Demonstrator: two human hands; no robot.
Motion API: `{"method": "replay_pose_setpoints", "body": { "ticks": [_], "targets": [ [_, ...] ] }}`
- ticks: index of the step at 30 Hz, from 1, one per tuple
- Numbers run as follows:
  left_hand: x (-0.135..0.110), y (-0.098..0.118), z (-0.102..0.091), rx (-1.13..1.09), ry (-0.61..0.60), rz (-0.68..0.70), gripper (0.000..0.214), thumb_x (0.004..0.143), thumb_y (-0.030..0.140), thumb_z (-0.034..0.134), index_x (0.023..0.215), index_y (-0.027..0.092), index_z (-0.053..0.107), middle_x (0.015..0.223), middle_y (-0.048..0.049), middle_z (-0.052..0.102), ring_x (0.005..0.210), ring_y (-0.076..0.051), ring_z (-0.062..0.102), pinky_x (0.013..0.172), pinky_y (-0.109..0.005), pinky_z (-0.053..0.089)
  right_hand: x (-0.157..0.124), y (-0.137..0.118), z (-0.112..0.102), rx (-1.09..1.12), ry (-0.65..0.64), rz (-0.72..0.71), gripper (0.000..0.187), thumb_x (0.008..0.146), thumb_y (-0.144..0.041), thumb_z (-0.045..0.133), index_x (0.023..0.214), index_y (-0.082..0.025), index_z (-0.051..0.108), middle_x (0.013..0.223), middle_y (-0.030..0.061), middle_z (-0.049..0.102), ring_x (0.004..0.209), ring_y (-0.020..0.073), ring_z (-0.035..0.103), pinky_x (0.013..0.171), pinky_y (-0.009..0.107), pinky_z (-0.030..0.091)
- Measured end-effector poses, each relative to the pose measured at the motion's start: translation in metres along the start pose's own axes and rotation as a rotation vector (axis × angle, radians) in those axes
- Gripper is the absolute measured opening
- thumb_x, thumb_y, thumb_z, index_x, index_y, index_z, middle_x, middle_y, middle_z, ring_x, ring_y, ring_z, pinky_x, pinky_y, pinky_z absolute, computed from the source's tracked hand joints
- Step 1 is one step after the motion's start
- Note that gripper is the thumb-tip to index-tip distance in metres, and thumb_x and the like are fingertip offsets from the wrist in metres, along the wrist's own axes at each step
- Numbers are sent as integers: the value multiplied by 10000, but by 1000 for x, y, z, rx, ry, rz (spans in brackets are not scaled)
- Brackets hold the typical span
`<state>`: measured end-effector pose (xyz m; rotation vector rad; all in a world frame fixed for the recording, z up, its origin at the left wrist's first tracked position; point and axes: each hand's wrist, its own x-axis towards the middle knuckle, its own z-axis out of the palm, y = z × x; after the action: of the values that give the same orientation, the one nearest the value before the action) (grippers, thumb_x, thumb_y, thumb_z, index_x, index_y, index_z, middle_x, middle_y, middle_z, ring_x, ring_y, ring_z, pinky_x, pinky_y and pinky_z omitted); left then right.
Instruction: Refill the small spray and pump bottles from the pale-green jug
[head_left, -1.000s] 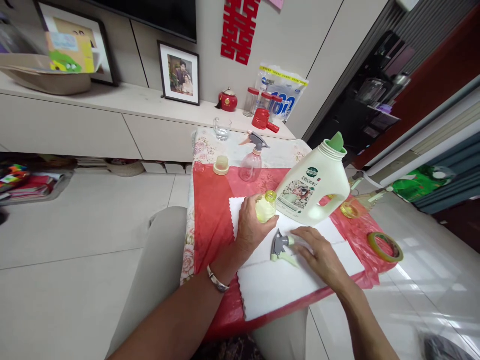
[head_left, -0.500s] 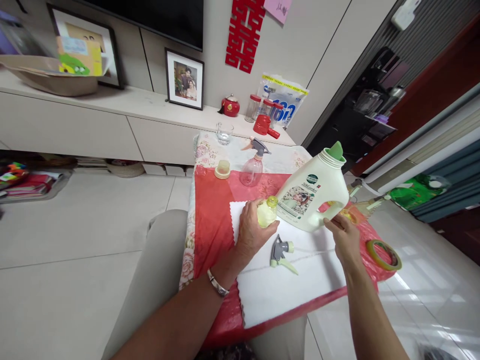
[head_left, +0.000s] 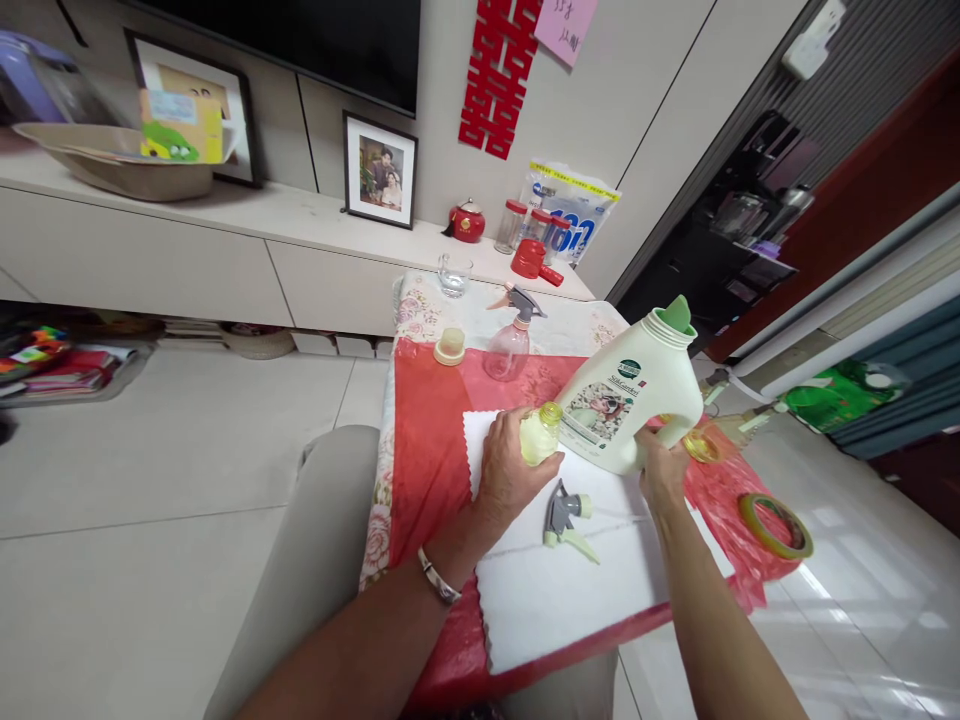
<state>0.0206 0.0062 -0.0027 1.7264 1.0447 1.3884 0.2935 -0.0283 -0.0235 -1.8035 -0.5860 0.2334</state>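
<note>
My left hand [head_left: 511, 465] is wrapped round a small yellowish bottle [head_left: 540, 434] with its neck uncovered. Beside it stands a large pale-green detergent jug [head_left: 611, 400], slightly tilted, with a green spout at its top. The fingers of my right hand [head_left: 661, 468] are closed round the lower part of the jug's handle, partly hidden behind it. A grey and light-green spray head [head_left: 566, 520] lies on the white cloth [head_left: 577, 610] in front of the bottle. Farther back are a pink spray bottle [head_left: 508, 350] and a pale cap [head_left: 450, 346].
A roll of tape [head_left: 775, 525] lies on the red sheet [head_left: 427, 440] at the right. Other spray bottles lie behind the jug. A glass cup [head_left: 454, 276] stands at the table's far edge, before a cabinet [head_left: 330, 280] with a red pot [head_left: 468, 222] and jars.
My right hand has gone from touching the lower handle to reaching through and gripping it. The view has shifted slightly; my left hand keeps its hold on the small bottle.
</note>
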Motion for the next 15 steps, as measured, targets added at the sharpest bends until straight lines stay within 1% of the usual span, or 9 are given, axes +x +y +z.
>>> {"method": "replay_pose_setpoints", "body": {
  "ticks": [4,7,9,11,15],
  "targets": [
    [0,1,0,4,-5,-5,608,629,154,780,1165,221,501,1117,-79,638,1086,-280,608,975,-475,507,0,-4,9,20,83,-20,360,971,-401,596,1193,-118,589,1110,73,600,953,163,610,816,329,562],
    [0,1,0,15,-10,-5,607,631,155,780,1167,222,501,1121,-80,642,1086,-284,613,972,-479,510,-1,-11,5,29,108,-75,356,972,-398,596,1192,-120,586,1101,73,601,936,153,610,803,320,562],
    [0,1,0,26,-18,-1,604,639,166,782,1171,225,500,1123,-79,641,1085,-286,615,966,-478,514,-1,-18,-3,22,123,-110,345,974,-397,592,1179,-119,587,1073,68,602,900,139,607,774,300,561],
    [0,1,0,34,-16,7,600,647,184,786,1173,230,500,1121,-75,636,1083,-287,618,961,-474,517,1,-28,-16,-2,136,-142,339,974,-408,591,1149,-118,590,1021,57,602,845,124,598,725,276,555],
    [0,0,1,30,-13,14,617,638,189,795,1177,220,496,1126,-82,631,1091,-290,614,966,-471,514,3,-55,-52,-113,136,-234,323,947,-425,598,1022,-112,595,850,23,586,690,93,550,614,224,498]
  ]
}}
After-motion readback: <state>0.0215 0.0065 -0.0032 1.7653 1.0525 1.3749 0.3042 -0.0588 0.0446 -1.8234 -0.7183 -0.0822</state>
